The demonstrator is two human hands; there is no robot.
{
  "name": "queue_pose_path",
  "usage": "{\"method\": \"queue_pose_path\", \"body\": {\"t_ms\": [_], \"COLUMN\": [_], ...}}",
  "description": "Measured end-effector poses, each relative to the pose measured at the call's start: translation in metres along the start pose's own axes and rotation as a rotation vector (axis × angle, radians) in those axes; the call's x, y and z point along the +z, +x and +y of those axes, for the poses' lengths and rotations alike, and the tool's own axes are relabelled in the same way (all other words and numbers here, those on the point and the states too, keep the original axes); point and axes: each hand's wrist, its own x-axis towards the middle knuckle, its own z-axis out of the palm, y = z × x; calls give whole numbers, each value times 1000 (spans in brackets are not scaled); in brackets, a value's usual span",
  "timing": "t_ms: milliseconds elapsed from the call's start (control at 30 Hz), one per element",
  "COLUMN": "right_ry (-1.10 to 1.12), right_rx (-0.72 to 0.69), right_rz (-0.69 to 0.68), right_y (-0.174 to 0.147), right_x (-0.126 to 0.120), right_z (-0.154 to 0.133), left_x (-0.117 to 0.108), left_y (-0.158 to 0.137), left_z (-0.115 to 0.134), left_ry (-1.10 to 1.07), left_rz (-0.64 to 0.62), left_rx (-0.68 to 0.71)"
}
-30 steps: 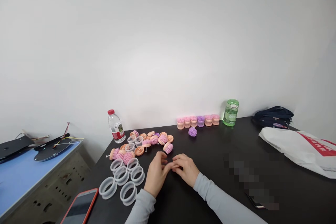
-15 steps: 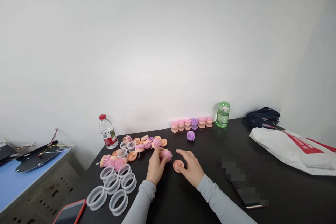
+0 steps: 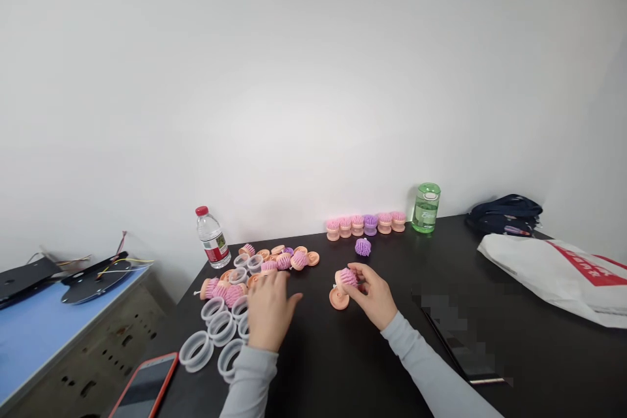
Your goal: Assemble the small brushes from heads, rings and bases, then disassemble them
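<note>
My right hand (image 3: 376, 297) is closed on a pink bristled brush head (image 3: 347, 278) with a peach base, which it holds tilted. Just below that, a round peach cap (image 3: 338, 299) lies on the black table, partly covered by the brush head. My left hand (image 3: 270, 308) is open, thumb spread, and hovers over the near edge of the loose parts; its fingertips are partly hidden. Around it lie pink brush heads (image 3: 229, 294), peach caps (image 3: 313, 258) and clear plastic rings (image 3: 221, 328). A purple brush head (image 3: 363, 247) sits alone farther back.
Several assembled brushes (image 3: 357, 225) stand in a row by the wall, beside a green bottle (image 3: 426, 209). A red-capped water bottle (image 3: 213, 238) is at back left, a phone (image 3: 144, 388) at front left. A dark pouch (image 3: 504, 214) and white bag (image 3: 548, 274) occupy the right.
The pink brush head has passed from my left hand to my right, which has let the peach cap go. My left hand has moved left to the loose parts. The view has shifted slightly.
</note>
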Motion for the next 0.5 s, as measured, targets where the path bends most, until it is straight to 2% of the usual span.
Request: {"method": "queue_pose_path", "body": {"t_ms": [100, 233, 367, 500], "right_ry": [77, 157, 235, 331], "right_rx": [62, 109, 128, 109], "right_rz": [-15, -31, -28, -39], "right_y": [-2, -5, -7, -5], "right_x": [4, 9, 10, 4], "right_z": [-1, -7, -12, -17], "left_x": [-21, -24, -16, 2], "left_y": [-11, -20, -18, -20], "left_z": [-25, -40, -27, -5], "left_ry": [203, 215, 28, -329], "left_rz": [45, 17, 35, -21], "left_rx": [-131, -143, -75, -1]}}
